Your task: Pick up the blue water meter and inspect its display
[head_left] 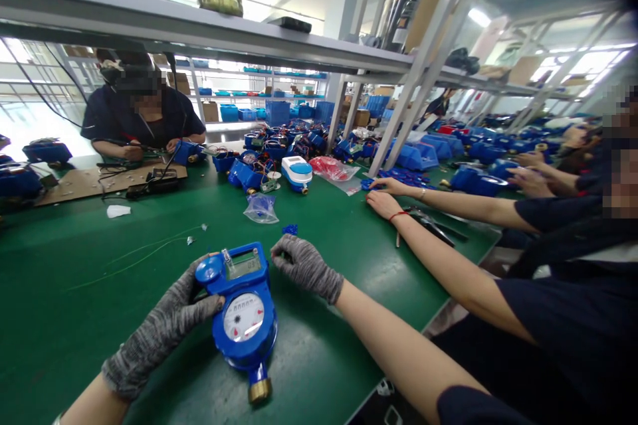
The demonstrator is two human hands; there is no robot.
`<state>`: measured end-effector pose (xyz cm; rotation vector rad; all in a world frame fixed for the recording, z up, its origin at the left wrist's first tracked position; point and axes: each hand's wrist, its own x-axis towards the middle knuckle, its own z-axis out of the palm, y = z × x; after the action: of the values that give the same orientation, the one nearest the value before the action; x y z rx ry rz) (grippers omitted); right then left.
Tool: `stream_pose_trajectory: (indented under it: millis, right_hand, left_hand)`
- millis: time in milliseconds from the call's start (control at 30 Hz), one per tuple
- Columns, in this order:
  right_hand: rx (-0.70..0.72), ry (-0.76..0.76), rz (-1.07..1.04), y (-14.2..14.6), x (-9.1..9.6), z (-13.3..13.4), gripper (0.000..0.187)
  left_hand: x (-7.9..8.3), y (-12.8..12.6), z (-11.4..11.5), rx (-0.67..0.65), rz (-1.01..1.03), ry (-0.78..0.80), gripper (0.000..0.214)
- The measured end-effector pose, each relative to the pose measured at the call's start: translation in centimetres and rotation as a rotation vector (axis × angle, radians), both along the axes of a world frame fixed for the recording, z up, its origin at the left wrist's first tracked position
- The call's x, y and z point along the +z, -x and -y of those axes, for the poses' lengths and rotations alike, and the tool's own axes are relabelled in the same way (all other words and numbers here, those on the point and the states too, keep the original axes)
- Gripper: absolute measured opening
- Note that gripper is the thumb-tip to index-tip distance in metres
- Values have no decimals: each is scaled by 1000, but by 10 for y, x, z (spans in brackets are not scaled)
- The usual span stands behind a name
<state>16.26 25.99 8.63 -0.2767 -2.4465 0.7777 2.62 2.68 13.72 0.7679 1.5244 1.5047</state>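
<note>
The blue meter [244,315] lies before us on the green table [319,339], its brass end [260,390] nearest. Our left hand [172,312] grasps the meter's left side; our right hand [304,265] hovers just right of its display, fingers curled, and we cannot tell whether they pinch anything. Beyond the meter we see small blue pieces [290,230], a clear bag [262,208], then a white-and-blue unit [297,174].

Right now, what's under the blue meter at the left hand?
The green tabletop shows around the blue meter. Its underside, and whatever lies directly beneath, is hidden by the meter itself and partly by the left hand; I can't tell whether it rests flat.
</note>
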Motion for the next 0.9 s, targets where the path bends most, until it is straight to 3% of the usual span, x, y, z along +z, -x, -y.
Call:
stream_pose_trajectory:
  millis: [133, 500, 767, 833, 900]
  right_hand:
    - [30, -20, 33, 3, 7, 16, 9]
    - [36, -141, 121, 6, 13, 11, 11]
    - [152, -536, 244, -4, 11, 9, 24]
    - [178, -474, 232, -7, 10, 9, 26]
    - [144, -204, 185, -6, 8, 8, 25]
  left_hand:
    - [2, -1, 0, -3, -26, -1, 68]
    - [2, -2, 1, 3, -27, -14, 66]
    - [1, -2, -1, -17, -43, -19, 65]
    - [-2, -1, -2, -14, -38, -22, 66]
    - [-4, 0, -2, -20, -38, -14, 66]
